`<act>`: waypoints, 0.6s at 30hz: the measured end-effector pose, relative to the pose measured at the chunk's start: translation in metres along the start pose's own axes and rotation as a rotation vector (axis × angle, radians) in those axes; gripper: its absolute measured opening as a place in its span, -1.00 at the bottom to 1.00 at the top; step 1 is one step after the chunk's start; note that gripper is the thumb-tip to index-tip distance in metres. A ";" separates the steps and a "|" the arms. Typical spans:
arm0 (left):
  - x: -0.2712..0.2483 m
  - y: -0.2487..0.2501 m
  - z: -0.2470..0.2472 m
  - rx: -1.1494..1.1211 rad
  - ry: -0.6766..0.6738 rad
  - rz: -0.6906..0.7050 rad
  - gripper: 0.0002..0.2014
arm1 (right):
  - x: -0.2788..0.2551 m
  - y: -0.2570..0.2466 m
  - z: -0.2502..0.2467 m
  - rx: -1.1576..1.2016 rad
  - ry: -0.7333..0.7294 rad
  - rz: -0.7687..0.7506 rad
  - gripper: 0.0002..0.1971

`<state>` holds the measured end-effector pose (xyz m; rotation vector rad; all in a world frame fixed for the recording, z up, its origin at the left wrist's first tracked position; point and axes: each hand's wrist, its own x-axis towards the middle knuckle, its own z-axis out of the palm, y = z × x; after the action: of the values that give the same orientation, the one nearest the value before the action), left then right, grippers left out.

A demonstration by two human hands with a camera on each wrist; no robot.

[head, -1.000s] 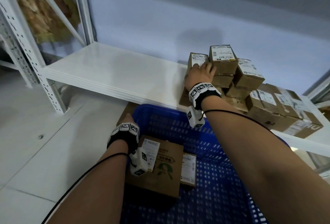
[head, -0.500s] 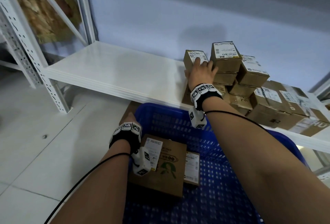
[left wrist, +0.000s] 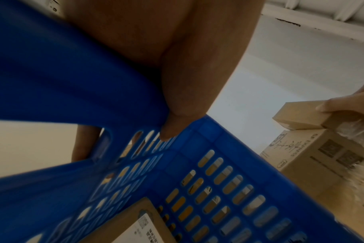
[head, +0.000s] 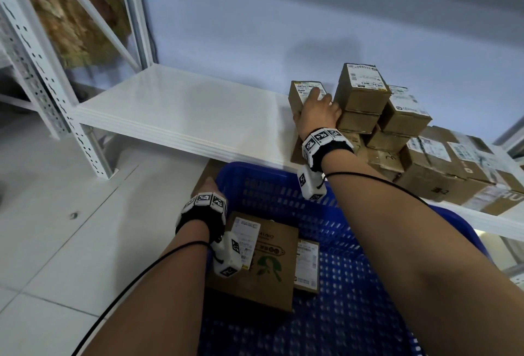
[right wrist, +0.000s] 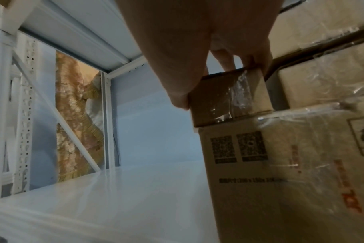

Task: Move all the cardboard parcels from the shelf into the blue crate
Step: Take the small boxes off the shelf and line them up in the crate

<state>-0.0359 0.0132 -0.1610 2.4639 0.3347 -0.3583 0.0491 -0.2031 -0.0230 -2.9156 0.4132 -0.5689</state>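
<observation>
A pile of cardboard parcels point(head: 402, 134) sits on the right part of the white shelf point(head: 181, 111). My right hand point(head: 319, 109) grips the small labelled parcel point(head: 302, 94) at the pile's left end, thumb on its left side and fingers over its top; this small parcel point(right wrist: 229, 97) rests on a larger box point(right wrist: 280, 164). The blue crate point(head: 354, 270) stands below the shelf edge. My left hand point(head: 208, 188) holds the blue crate's rim point(left wrist: 114, 98) at its left corner, thumb inside. A flat brown parcel point(head: 266, 265) and a smaller one point(head: 306, 267) lie in the crate.
The shelf's left half is bare white board. A perforated white upright point(head: 54, 94) and diagonal braces point(head: 93, 9) stand at the left. The floor point(head: 51, 228) is pale tile. A grey wall point(head: 312, 15) backs the shelf.
My right hand has slid further over the small parcel's top and its grip has tightened. The left hand has stayed on the crate rim.
</observation>
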 end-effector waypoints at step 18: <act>-0.009 0.009 -0.007 0.113 -0.047 -0.029 -0.21 | -0.088 0.075 -0.021 -0.044 -0.787 0.202 0.15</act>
<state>-0.0399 0.0096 -0.1479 2.5587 0.3394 -0.4588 -0.0553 -0.2509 -0.0484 -2.7856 0.5806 0.6065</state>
